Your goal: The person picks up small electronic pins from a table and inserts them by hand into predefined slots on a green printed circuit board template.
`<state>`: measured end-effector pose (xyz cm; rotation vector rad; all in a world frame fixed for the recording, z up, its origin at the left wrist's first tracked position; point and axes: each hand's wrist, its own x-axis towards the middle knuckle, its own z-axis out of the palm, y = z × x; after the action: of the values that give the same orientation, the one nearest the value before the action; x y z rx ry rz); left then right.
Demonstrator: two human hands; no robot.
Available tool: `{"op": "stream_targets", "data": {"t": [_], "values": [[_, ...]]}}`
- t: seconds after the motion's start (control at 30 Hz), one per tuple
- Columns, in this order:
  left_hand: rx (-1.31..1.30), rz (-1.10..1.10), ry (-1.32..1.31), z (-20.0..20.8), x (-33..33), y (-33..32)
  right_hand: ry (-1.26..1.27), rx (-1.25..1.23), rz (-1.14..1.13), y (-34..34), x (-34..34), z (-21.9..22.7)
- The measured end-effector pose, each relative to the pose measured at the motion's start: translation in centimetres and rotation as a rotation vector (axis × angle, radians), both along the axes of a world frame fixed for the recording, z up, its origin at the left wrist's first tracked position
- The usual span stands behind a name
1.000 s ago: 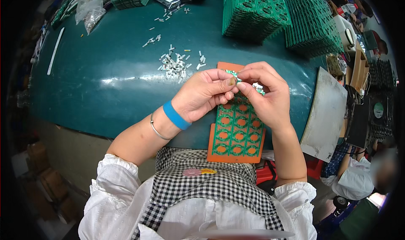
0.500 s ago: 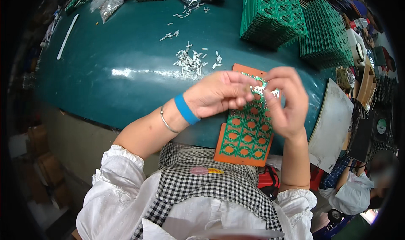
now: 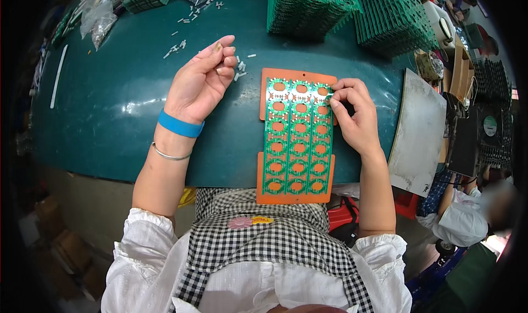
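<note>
A white, narrow strip [image 3: 59, 76] lies at the far left of the dark green tabletop [image 3: 121, 82], with a clear plastic bag [image 3: 102, 27] of small parts beyond it. Next comes the left hand [image 3: 201, 85], raised over the tabletop, a blue wristband [image 3: 180, 125] and a metal bangle [image 3: 169, 154] below it; its fingers curl toward the thumb, and I cannot tell whether they grip anything. Small white pieces [image 3: 242, 67] lie scattered just beside its fingertips. To their right, the green circuit-board panel [image 3: 289, 137] rests on an orange fixture plate [image 3: 294, 199] near the table's front edge. The right hand [image 3: 355, 112] is at the panel's upper right edge, thumb and forefinger drawn together; whether they pinch a piece, I cannot tell. Stacked green panels [image 3: 393, 21] stand behind, and a greyish sheet [image 3: 418, 131] lies farther right.
</note>
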<state>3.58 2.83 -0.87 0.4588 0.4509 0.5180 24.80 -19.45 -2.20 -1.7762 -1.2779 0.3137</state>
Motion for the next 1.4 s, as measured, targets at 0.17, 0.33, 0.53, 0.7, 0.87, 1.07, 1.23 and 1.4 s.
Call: {"op": "stream_targets", "data": {"t": [0.17,0.33,0.53,0.7,0.87,1.07,1.23,1.4], "values": [[0.059,-0.079,-0.004,-0.2,0.0,-0.3,-0.080,0.017,0.036,0.0,0.1,-0.2],[0.129,-0.188,-0.091,-0.9,-0.1,-0.2,-0.102,0.019,0.033,0.0,0.1,-0.2],[0.149,-0.239,0.010,-0.3,0.1,-1.1,-0.228,0.041,0.096,0.6,0.1,0.2],[0.173,-0.303,0.055,-0.4,0.2,-1.5,-0.283,0.046,0.098,0.7,0.0,0.2],[0.188,-0.316,0.071,-0.2,0.3,-1.9,-0.262,0.051,0.053,0.7,-0.4,-0.1],[0.240,-0.293,0.134,-0.5,0.6,-3.0,-0.372,0.078,0.080,0.9,-0.4,-0.1],[0.269,-0.351,0.202,-0.1,0.9,-3.6,-0.443,0.031,0.145,0.7,-0.3,0.3],[0.315,-0.365,0.170,0.1,1.0,-4.2,-0.372,-0.010,0.125,0.5,-0.8,2.5]]}}
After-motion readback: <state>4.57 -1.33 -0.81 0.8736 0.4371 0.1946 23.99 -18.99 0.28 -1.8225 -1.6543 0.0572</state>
